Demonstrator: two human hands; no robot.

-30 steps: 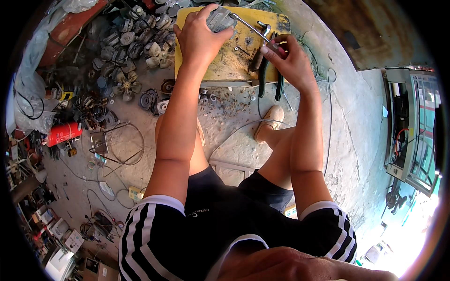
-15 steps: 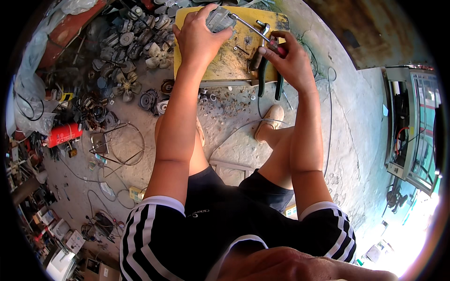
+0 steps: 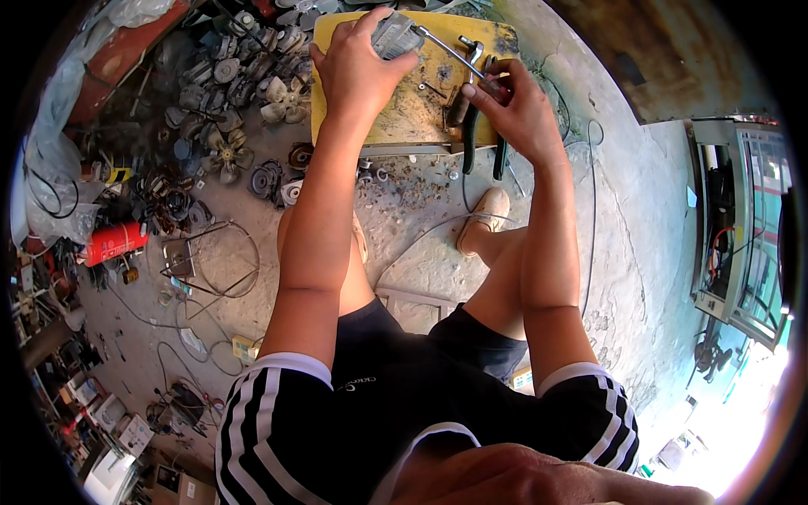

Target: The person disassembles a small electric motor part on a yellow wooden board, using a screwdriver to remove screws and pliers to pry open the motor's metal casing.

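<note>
My left hand point(image 3: 358, 71) grips a small grey metal motor part point(image 3: 396, 35) on a yellow board point(image 3: 421, 109) at the top of the head view. A thin metal rod or wrench point(image 3: 444, 50) runs from that part toward my right hand point(image 3: 515, 109). My right hand is closed on the rod's far end, fingertips pinched. Dark-handled pliers point(image 3: 468, 135) lie on the board just under my right hand. My knees and one beige shoe point(image 3: 484, 215) show below the board.
A heap of small fan blades and motor parts point(image 3: 244, 109) lies left of the board. A red cylinder point(image 3: 114, 242) and a wire frame point(image 3: 215, 261) sit on the concrete floor at left. A grey cable point(image 3: 589, 210) runs at right, near an opened appliance point(image 3: 741, 227).
Both hands stay on the board; my right hand has shifted slightly along the rod, and the head view has barely moved.
</note>
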